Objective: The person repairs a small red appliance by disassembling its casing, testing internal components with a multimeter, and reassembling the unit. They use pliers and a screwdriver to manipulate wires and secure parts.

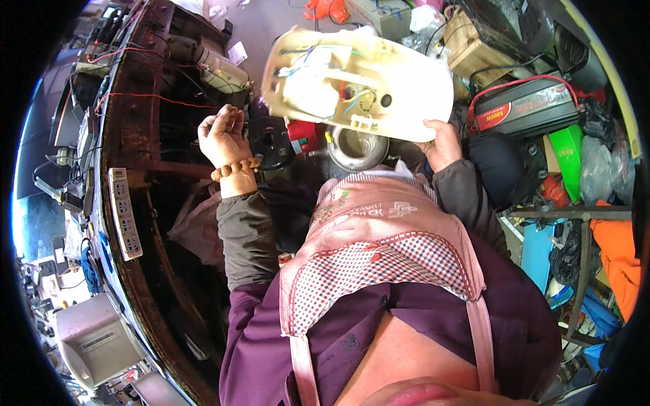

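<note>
My right hand (443,144) grips the lower right corner of a cream plastic appliance housing (414,101). The shell is tilted with its hollow inside facing up, and thin blue, green and red wires run in it beside a white part (311,98). To the left, apart from the shell, my left hand (225,137) is raised with its fingers curled together. A thin red wire (162,99) ends close to those fingertips; whether they pinch it, or anything else, I cannot make out. Below the shell sit a round silver metal part (359,147) and a red block (305,137).
A dark wooden bench (132,128) with a white power strip (125,213) runs along my left. On the right, a grey inverter box (525,107) with a red cable lies among plastic bags, a green box (567,162) and a wooden box (474,47). A metal bar (569,213) crosses below.
</note>
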